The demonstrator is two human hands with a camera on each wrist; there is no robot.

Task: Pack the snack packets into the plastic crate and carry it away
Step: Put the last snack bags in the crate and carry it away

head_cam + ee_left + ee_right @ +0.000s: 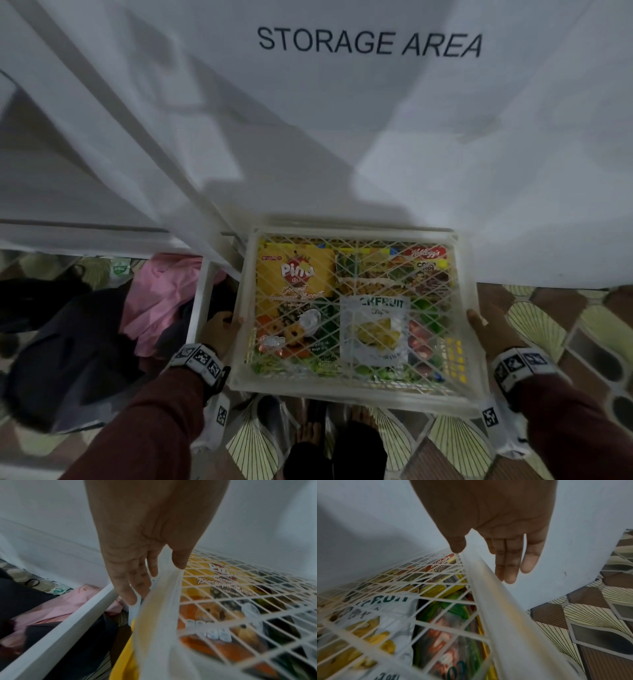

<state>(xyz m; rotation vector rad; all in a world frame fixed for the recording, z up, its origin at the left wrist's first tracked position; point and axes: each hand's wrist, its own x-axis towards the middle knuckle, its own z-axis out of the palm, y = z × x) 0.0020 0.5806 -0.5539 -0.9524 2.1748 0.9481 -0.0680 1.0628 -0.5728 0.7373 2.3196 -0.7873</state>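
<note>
A white plastic crate (356,387) with a lattice lid is between my two hands, its far end over the edge of the white table. Through the lid I see a yellow Pina biscuit packet (294,274), a white jackfruit chips packet (375,329) and a Kellogg's packet (424,260). My left hand (222,325) presses the crate's left side (159,615), fingers (130,592) straight down the wall and thumb on the rim. My right hand (486,329) is at the right side (496,608), fingers (508,568) straight beside the wall, thumb at the rim.
The table (342,137) carries the words STORAGE AREA (370,42). A white table leg (202,294) stands just left of the crate. Behind the leg, pink cloth (161,294) and dark clothes (68,342) lie under the table. Patterned floor tiles (565,329) spread to the right.
</note>
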